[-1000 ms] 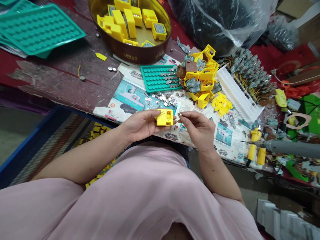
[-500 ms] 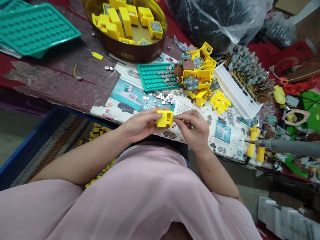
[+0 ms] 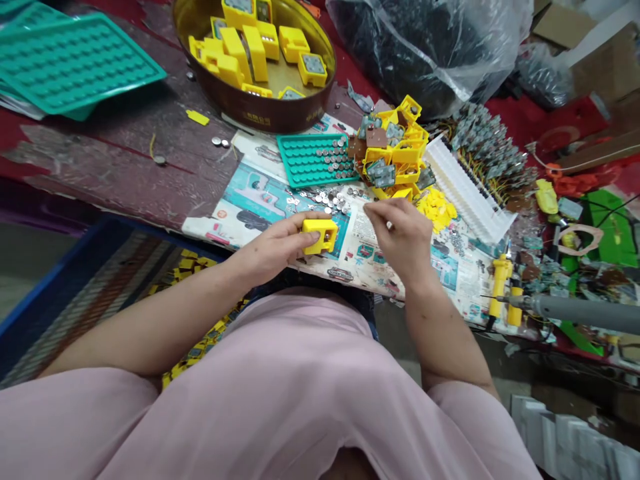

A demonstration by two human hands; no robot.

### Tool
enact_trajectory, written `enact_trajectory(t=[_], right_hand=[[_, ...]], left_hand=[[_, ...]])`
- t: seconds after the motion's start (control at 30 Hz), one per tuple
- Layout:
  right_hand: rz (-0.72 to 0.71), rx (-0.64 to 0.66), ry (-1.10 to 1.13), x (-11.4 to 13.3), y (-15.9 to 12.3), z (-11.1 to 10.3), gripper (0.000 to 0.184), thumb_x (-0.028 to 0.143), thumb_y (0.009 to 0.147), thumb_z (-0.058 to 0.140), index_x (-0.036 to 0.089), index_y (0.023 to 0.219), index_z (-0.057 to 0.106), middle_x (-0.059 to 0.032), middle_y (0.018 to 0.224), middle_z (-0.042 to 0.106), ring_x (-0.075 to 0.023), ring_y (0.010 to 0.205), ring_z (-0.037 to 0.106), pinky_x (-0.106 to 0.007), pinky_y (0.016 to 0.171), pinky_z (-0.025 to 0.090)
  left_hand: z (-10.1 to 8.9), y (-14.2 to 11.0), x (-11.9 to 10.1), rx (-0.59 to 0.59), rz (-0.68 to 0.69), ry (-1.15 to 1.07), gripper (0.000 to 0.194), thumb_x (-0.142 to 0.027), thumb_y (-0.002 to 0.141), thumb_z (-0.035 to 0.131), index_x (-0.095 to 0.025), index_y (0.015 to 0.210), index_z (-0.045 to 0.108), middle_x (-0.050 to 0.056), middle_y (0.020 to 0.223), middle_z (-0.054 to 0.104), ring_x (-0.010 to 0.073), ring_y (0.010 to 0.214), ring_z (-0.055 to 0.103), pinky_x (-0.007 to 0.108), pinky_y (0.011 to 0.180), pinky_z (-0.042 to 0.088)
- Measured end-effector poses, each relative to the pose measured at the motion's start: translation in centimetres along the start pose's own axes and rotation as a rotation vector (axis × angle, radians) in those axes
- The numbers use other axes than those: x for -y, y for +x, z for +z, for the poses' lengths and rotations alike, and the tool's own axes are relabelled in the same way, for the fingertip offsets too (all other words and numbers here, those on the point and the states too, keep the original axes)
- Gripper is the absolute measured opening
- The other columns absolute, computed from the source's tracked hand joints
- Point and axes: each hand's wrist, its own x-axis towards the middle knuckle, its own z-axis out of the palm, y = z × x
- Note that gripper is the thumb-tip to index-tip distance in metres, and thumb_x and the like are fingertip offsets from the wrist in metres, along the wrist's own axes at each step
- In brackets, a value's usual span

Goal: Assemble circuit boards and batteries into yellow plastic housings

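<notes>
My left hand grips a small yellow plastic case, thumb on its face. A compartment at the case's right end faces up, with something small and metallic inside. My right hand is apart from the case, to its right, with fingers curled and thumb drawn in. Whatever its fingertips hold, if anything, is too small to make out. Loose button cells lie just beyond the case, and a green tray behind them carries more cells in its right part.
Wired yellow cases are heaped behind my right hand, beside small yellow covers and a white rack. A round tin holds yellow cases. At right, a soldering iron points inward. A blue crate stands lower left.
My right hand has moved away from the case's open end, rightward and slightly farther from my body. The left hand has shifted a little left with the case, its thumb now nearer the compartment.
</notes>
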Motion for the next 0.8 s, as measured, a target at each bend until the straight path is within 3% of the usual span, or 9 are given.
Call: enact_trajectory(t=[0.13, 0.27, 0.37, 0.43, 0.5, 0.63, 0.8], right_hand=[[0.148, 0.236, -0.35, -2.0, 2.1, 2.2, 0.025, 0.024, 0.096, 0.05, 0.02, 0.101, 0.075, -0.0082, 0.084, 0.07, -0.0182, 0.071, 0.064, -0.028, 0.061, 0.044], [0.199, 0.457, -0.449, -1.5, 3.7, 3.2, 0.035, 0.018, 0.095, 0.044, 0.018, 0.121, 0.068, -0.0139, 0.1, 0.071, -0.0205, 0.073, 0.066, -0.03, 0.061, 0.044], [0.222, 0.51, -0.469, -1.2, 4.2, 3.2, 0.034, 0.016, 0.095, 0.043, 0.017, 0.116, 0.07, -0.0147, 0.102, 0.071, -0.0211, 0.072, 0.067, -0.031, 0.061, 0.044], [0.231, 0.462, -0.444, -1.4, 4.0, 2.9, 0.029, 0.016, 0.094, 0.045, 0.015, 0.104, 0.072, -0.0149, 0.099, 0.071, -0.0224, 0.073, 0.067, -0.032, 0.062, 0.046], [0.222, 0.335, -0.319, -1.6, 3.3, 2.3, 0.023, 0.02, 0.094, 0.049, 0.016, 0.095, 0.072, -0.0127, 0.093, 0.073, -0.0225, 0.075, 0.068, -0.034, 0.065, 0.049], [0.25, 0.103, 0.24, -0.3, 1.2, 0.7, 0.014, 0.029, 0.091, 0.059, 0.02, 0.092, 0.07, -0.0035, 0.087, 0.075, -0.0154, 0.074, 0.071, -0.028, 0.065, 0.055], [0.468, 0.128, 0.765, 2.4, -1.2, -0.7, 0.024, 0.04, 0.088, 0.065, 0.022, 0.103, 0.068, -0.0005, 0.086, 0.076, -0.0117, 0.067, 0.073, -0.02, 0.05, 0.055]], left_hand=[[-0.3, 0.1, -0.3, 0.009, 0.033, -0.048, 0.049, -0.027, 0.071, 0.077, -0.018, 0.117, 0.061, 0.005, 0.107, 0.07, 0.0182, 0.089, 0.068, 0.029, 0.079, 0.055], [-0.4, 0.3, -0.5, -0.005, 0.026, -0.075, 0.047, -0.022, 0.071, 0.075, -0.017, 0.116, 0.061, 0.004, 0.105, 0.07, 0.0172, 0.091, 0.068, 0.034, 0.089, 0.056], [-0.4, 0.3, -0.6, -0.021, 0.013, -0.098, 0.046, -0.018, 0.072, 0.073, -0.017, 0.116, 0.061, 0.004, 0.105, 0.07, 0.0176, 0.095, 0.068, 0.035, 0.092, 0.056], [-0.4, 0.3, -0.7, -0.035, 0.006, -0.12, 0.045, -0.016, 0.072, 0.072, -0.017, 0.116, 0.06, 0.004, 0.103, 0.07, 0.018, 0.096, 0.068, 0.037, 0.094, 0.056], [-0.3, 0.4, -0.7, -0.039, -0.004, -0.128, 0.044, -0.014, 0.073, 0.071, -0.017, 0.115, 0.06, 0.005, 0.102, 0.069, 0.0178, 0.095, 0.067, 0.039, 0.095, 0.055], [0.0, 0.6, -0.6, -0.022, -0.029, -0.138, 0.045, -0.015, 0.073, 0.071, -0.017, 0.117, 0.06, 0.005, 0.103, 0.07, 0.0173, 0.093, 0.068, 0.038, 0.096, 0.054], [0.4, 1.0, -0.3, 0.009, -0.073, -0.176, 0.042, -0.014, 0.075, 0.069, -0.017, 0.116, 0.062, 0.006, 0.105, 0.072, 0.0175, 0.088, 0.069, 0.032, 0.084, 0.057]])
